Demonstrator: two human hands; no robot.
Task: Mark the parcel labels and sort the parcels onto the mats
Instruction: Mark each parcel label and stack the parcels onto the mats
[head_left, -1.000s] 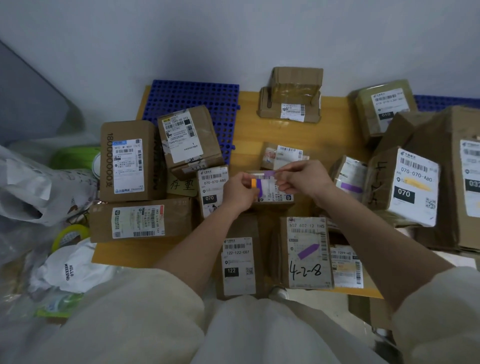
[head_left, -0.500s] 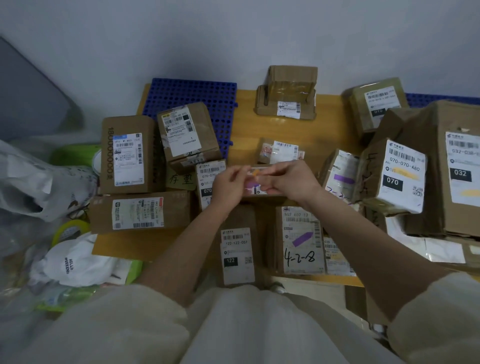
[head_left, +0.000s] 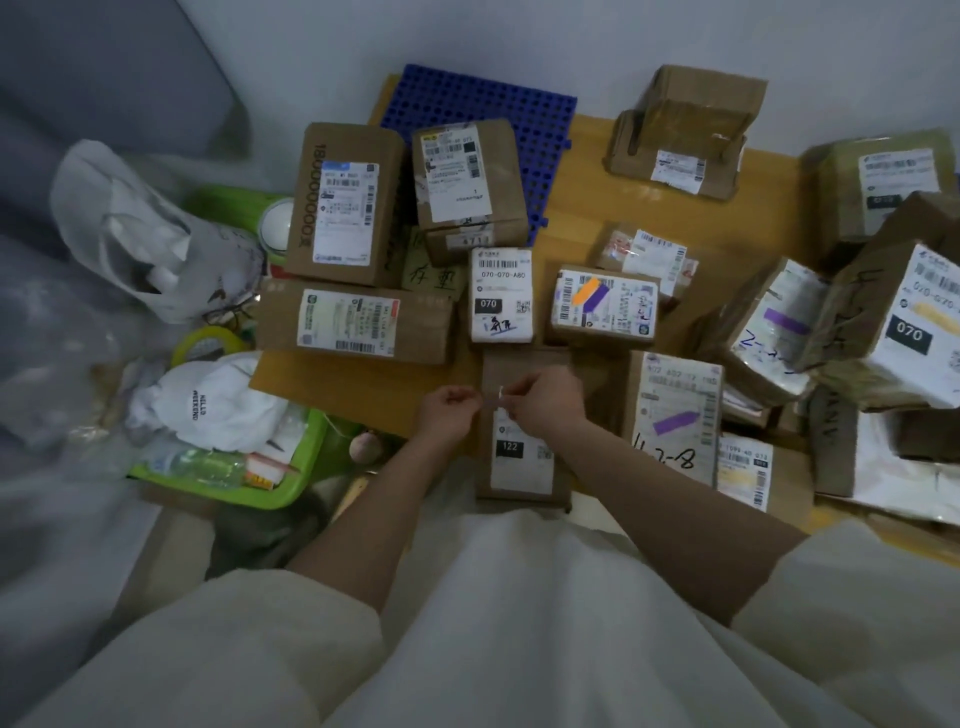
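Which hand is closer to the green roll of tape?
Left. The left hand is nearer the green roll of tape, which lies off to its left. The right hand sits farther right, over the brown parcel labelled 122.

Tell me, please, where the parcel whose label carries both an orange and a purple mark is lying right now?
In the head view, that parcel lies mid-table, just right of the 070 parcel and beyond both hands.

blue perforated mat (head_left: 540, 111), brown parcels (white labels), green basket (head_left: 291, 483)
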